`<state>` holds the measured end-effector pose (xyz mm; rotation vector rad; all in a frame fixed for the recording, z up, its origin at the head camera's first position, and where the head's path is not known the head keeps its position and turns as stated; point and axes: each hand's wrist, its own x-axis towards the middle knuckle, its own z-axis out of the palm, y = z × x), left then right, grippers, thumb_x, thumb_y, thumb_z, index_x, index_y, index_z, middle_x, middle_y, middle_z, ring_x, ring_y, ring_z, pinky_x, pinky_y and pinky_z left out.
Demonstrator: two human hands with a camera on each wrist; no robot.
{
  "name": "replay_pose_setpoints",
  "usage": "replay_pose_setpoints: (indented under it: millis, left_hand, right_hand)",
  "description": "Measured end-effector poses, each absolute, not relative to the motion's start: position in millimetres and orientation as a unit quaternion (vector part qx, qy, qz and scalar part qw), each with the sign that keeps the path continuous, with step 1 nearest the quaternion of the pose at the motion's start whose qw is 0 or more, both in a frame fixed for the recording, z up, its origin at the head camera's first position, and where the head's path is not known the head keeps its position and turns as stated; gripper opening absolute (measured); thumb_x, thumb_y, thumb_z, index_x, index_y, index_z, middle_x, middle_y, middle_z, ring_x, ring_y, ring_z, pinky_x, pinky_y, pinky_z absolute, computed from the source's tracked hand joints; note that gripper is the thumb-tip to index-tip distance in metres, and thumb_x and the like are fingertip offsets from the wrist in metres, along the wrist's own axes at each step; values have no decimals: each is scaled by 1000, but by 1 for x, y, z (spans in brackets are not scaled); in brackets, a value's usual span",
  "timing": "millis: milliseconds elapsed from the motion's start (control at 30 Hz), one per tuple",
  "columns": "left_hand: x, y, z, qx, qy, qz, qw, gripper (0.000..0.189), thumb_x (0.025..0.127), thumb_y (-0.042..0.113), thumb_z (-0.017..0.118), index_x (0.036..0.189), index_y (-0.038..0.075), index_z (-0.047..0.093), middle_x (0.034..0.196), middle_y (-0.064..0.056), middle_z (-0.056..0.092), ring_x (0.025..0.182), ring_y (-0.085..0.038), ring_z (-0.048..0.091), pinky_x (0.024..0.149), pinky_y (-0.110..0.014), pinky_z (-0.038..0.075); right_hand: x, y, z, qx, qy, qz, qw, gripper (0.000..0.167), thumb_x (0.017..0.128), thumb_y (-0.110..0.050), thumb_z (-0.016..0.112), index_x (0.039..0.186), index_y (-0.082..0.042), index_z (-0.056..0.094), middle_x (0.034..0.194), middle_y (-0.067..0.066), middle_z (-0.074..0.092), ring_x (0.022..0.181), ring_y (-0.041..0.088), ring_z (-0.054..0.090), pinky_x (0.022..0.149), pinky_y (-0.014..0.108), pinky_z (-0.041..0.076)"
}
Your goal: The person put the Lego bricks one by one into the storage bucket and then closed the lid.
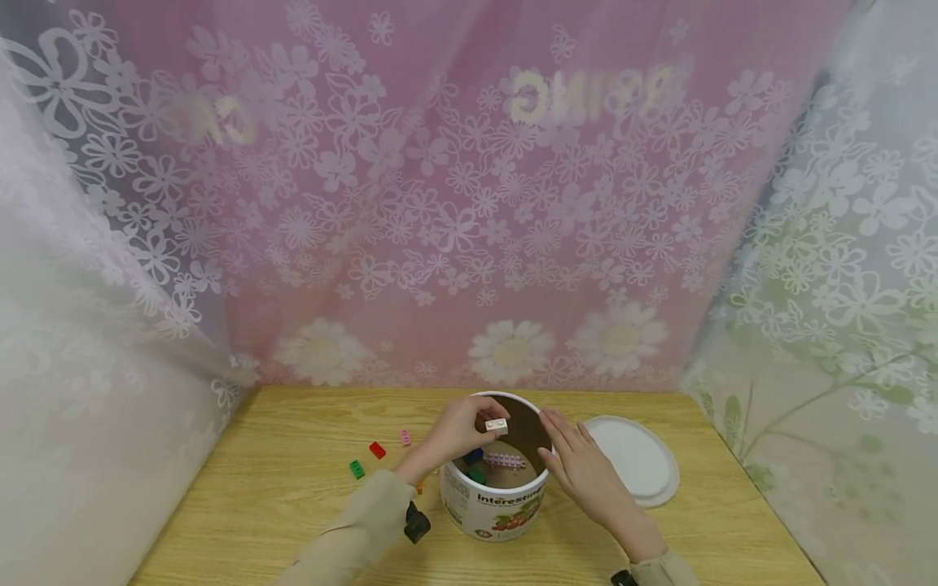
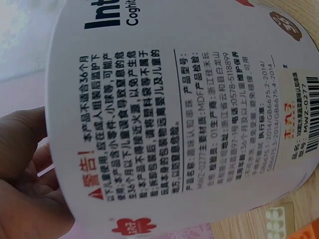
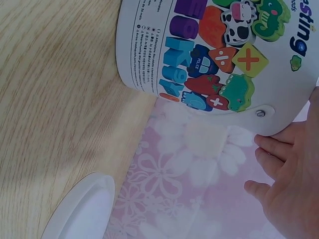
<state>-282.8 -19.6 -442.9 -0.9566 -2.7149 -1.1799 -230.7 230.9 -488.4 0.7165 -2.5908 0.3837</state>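
Wooden table (image 1: 293,488) under floral drapes | white tub (image 1: 493,506) upright, mouth up, holding blue, green and pink bricks | my left hand (image 1: 456,435) pinches a white brick (image 1: 496,426) above the tub's mouth, long axis level | my right hand (image 1: 586,472), fingers straight, rests against the tub's right rim | lid (image 1: 633,457) flat, right of the tub.

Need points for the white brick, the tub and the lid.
white brick (image 1: 496,425), head view, on its top face, pinched in the left hand (image 1: 458,431).
tub (image 1: 493,508), head view, on its printed outer wall.
lid (image 1: 632,456), head view, on its flat middle, lying right of the tub.
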Motion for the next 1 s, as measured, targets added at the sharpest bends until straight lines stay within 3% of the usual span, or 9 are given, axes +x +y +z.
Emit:
replay_pose_setpoints:
  millis: [200, 500, 833, 1000]
  left_hand:
    - [-288, -9, -448, -307, -883, -356, 5, 21, 89, 10, 79, 110, 12, 75, 100, 1, 72, 87, -10, 66, 75, -23, 56]
    - [-293, -1, -461, -328, -881, -340, -27, 20, 87, 5, 79, 105, 10, 75, 97, -1, 73, 89, -18, 69, 74, -23, 54]
    - [-291, 3, -463, -358, -884, -294, -64, 20, 86, 3, 80, 104, 8, 74, 94, 0, 73, 83, -7, 66, 72, -19, 54]
    - [-290, 2, -463, -349, -882, -311, -62, 15, 91, 7, 75, 106, 10, 75, 97, 1, 74, 84, -4, 67, 72, -18, 54]
  right_hand:
    - [-231, 231, -488, 254, -934, 141, 208, 60, 104, -29, 57, 155, -2, 40, 158, 14, 42, 145, 32, 40, 117, 59, 28]
    - [-231, 230, -489, 257, -932, 139, 214, 58, 104, -28, 57, 153, -1, 41, 157, 13, 43, 145, 31, 40, 116, 59, 29]
    - [-229, 229, -490, 252, -931, 141, 222, 60, 101, -23, 62, 153, -2, 42, 157, 13, 44, 144, 30, 41, 117, 55, 28]
    - [-226, 228, -488, 249, -934, 141, 212, 60, 101, -23, 61, 154, -2, 41, 157, 13, 43, 145, 31, 41, 117, 57, 28]
